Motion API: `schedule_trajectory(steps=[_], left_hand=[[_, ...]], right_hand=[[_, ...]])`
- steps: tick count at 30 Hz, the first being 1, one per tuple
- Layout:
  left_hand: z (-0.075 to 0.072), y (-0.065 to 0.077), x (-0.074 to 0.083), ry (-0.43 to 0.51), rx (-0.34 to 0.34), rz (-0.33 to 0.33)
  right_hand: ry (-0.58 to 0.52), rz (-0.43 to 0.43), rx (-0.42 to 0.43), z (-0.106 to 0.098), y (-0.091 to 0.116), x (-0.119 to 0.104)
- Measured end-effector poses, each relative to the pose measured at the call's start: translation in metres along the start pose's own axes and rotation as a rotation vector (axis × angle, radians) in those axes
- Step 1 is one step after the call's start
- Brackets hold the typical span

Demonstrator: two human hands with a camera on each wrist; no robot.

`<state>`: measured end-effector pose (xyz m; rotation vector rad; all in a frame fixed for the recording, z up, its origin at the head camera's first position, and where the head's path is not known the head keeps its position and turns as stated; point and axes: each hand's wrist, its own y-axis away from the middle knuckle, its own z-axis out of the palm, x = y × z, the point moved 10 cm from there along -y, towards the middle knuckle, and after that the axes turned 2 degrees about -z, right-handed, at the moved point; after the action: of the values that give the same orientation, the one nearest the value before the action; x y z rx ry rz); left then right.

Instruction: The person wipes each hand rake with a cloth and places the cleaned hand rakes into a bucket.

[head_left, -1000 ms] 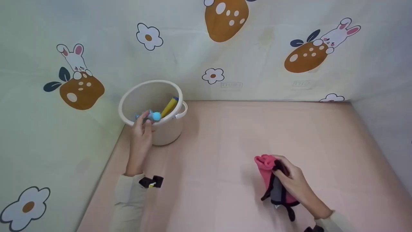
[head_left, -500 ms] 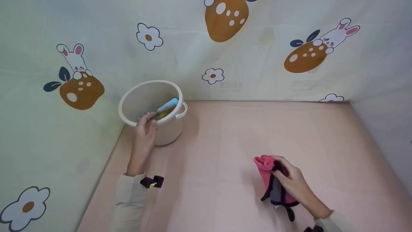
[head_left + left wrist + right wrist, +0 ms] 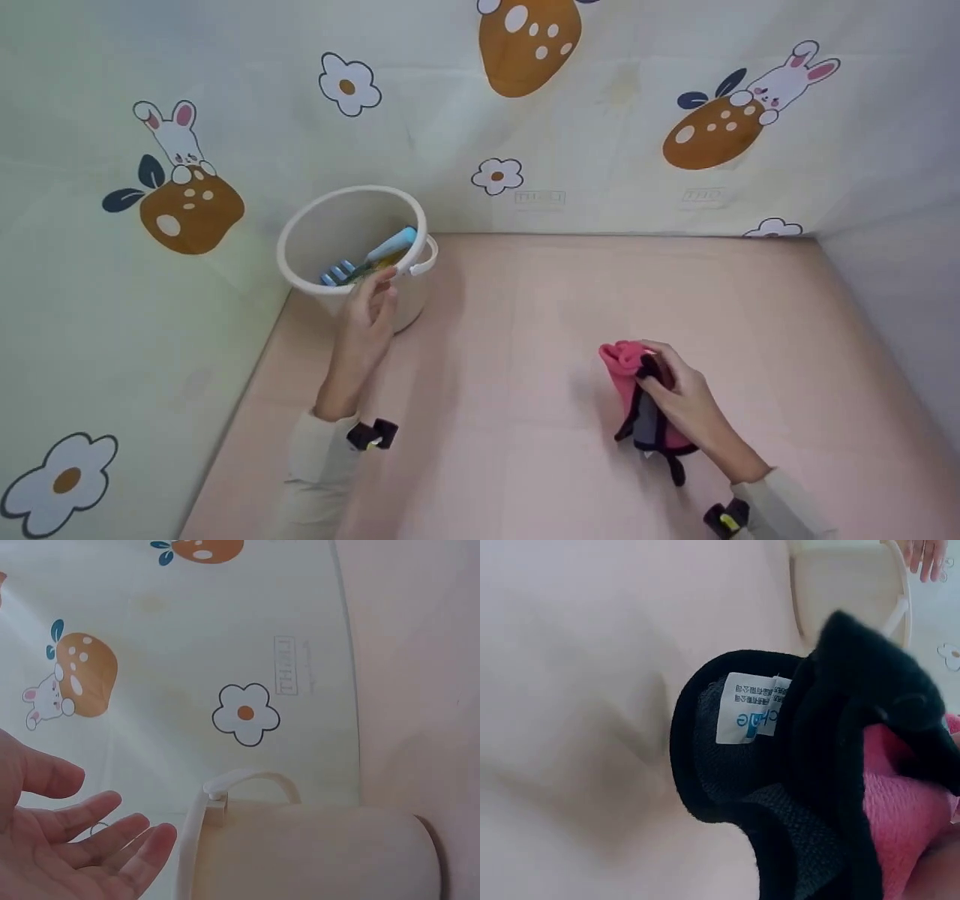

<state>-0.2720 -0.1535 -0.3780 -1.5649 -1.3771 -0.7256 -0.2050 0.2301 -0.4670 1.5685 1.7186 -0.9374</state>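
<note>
My left hand [image 3: 366,319] is just outside the front rim of the white bucket [image 3: 352,193], its fingers loosely bent and nothing in them. In the left wrist view, the same hand [image 3: 82,840] shows its palm and spread fingers beside the rim. Inside the bucket lies a light blue-handled thing [image 3: 394,244] with several blue ridged pieces [image 3: 337,272] at its other end. A yellow thing partly shows under it. My right hand [image 3: 686,394] grips a folded pink and grey cloth item [image 3: 900,817] with black edging, a black strap and a white label [image 3: 746,709].
The bucket stands at the back left of the pink surface [image 3: 510,322], its handle [image 3: 427,256] hanging on the right side. Walls of patterned sheeting [image 3: 600,150] with rabbits and flowers close in the back and both sides.
My left hand has let go of the blue-handled thing inside the bucket and drawn back to the right, out over the rim. My right hand, with the cloth item, has risen slightly.
</note>
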Motion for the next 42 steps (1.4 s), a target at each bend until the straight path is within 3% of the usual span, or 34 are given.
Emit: schedule_trajectory(steps=[6,13,21,25,28,34,39,42], left_hand=[[0.029,0.003,-0.002,-0.038,-0.069,-0.019],[0.076,0.013,-0.016,-0.125,-0.224,-0.127],[0.118,0.019,-0.016,-0.198,-0.340,-0.035],[0.135,0.019,-0.018,-0.234,-0.391,-0.002],[0.146,0.020,-0.019,-0.268,-0.416,0.007],[0.167,0.022,-0.018,-0.396,-0.439,0.088],[0.185,0.024,-0.015,-0.616,-0.441,0.230],[0.195,0.025,-0.016,-0.742,-0.458,0.299]], right_hand=[[0.018,0.072,-0.057,-0.010,-0.023,0.013],[0.145,0.059,-0.055,-0.026,-0.049,0.028],[0.293,0.063,0.023,-0.038,-0.073,0.044],[0.418,0.041,0.108,-0.051,-0.082,0.046],[0.475,0.040,0.115,-0.054,-0.088,0.053],[0.496,0.094,-0.079,-0.034,-0.088,0.083],[0.562,0.071,-0.236,-0.011,-0.077,0.094],[0.628,0.024,-0.288,-0.005,-0.073,0.091]])
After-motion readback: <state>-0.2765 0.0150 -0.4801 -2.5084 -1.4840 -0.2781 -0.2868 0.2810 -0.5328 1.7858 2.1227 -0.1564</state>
